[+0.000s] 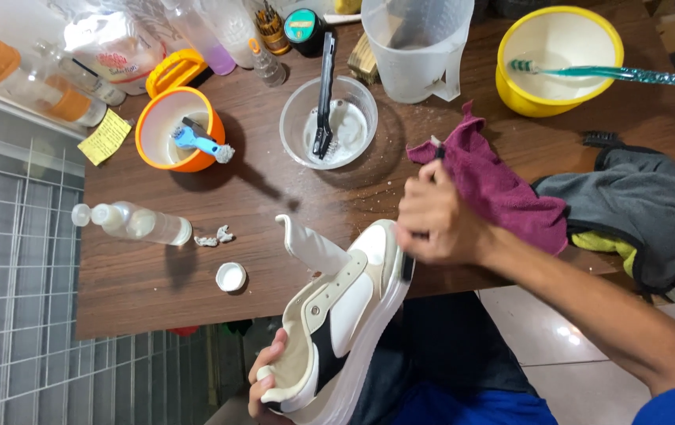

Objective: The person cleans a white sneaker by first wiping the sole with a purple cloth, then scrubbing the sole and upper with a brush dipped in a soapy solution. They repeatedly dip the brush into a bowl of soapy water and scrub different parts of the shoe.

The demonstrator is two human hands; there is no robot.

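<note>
I see my left hand (268, 383) at the bottom, its fingers clamped around the heel of a white and beige sneaker (343, 327) held tilted over the near edge of the brown surface (148, 275). My right hand (432, 224) has its fingers closed on a dark brush (408, 266) pressed against the shoe's sole edge. A maroon cloth (503, 193) lies just beside that hand.
</note>
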